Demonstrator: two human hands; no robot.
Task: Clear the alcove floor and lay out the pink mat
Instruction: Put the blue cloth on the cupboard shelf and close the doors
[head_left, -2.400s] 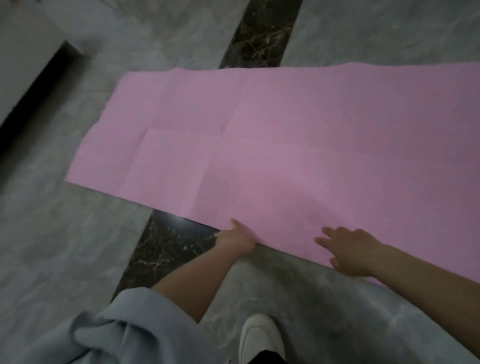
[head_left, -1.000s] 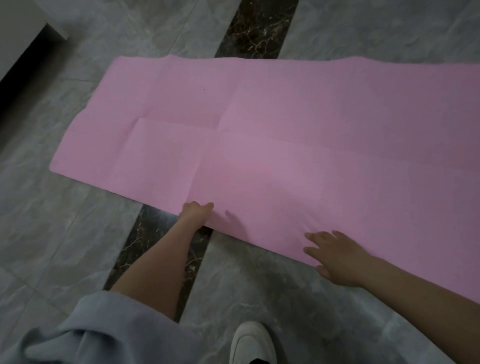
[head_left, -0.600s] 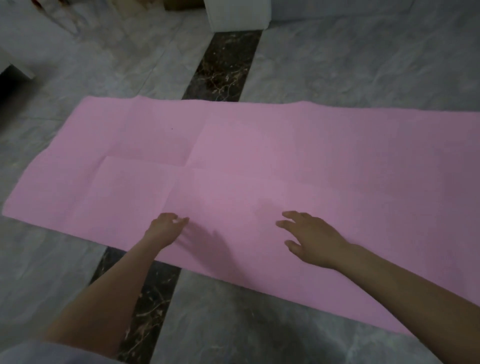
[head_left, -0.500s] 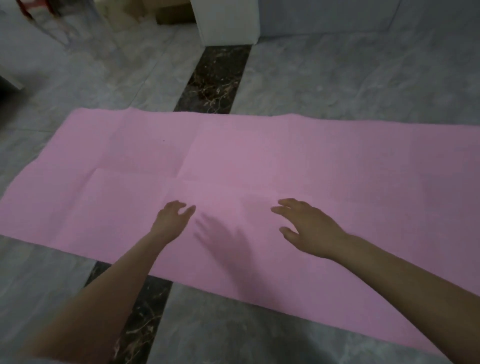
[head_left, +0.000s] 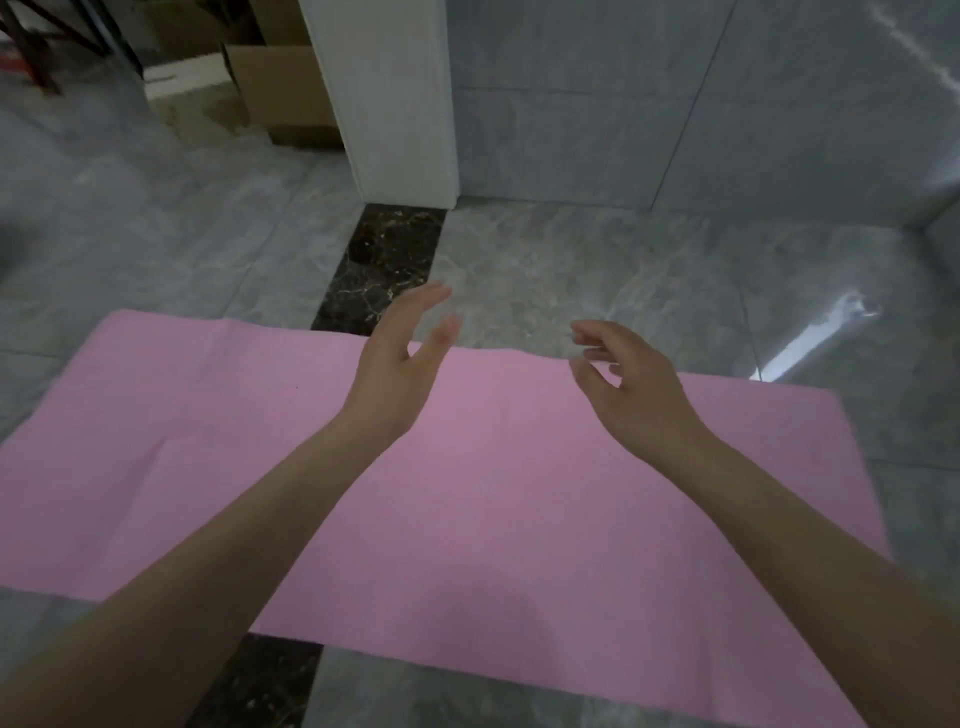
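Note:
The pink mat (head_left: 519, 499) lies spread flat across the grey marble floor, with fold creases on its left part. My left hand (head_left: 400, 364) is raised above the mat's far edge, fingers straight and apart, holding nothing. My right hand (head_left: 628, 384) hovers beside it to the right, fingers loosely bent, also holding nothing. Neither hand touches the mat.
A dark marble strip (head_left: 384, 270) runs across the floor and passes under the mat. A white pillar (head_left: 395, 98) and a grey tiled wall (head_left: 675, 98) stand behind. A cardboard box (head_left: 280, 88) sits at the back left.
Both hands have lifted off the mat's near edge and now hover over its far edge. The view has tilted up, showing the pillar, wall and the mat's right end.

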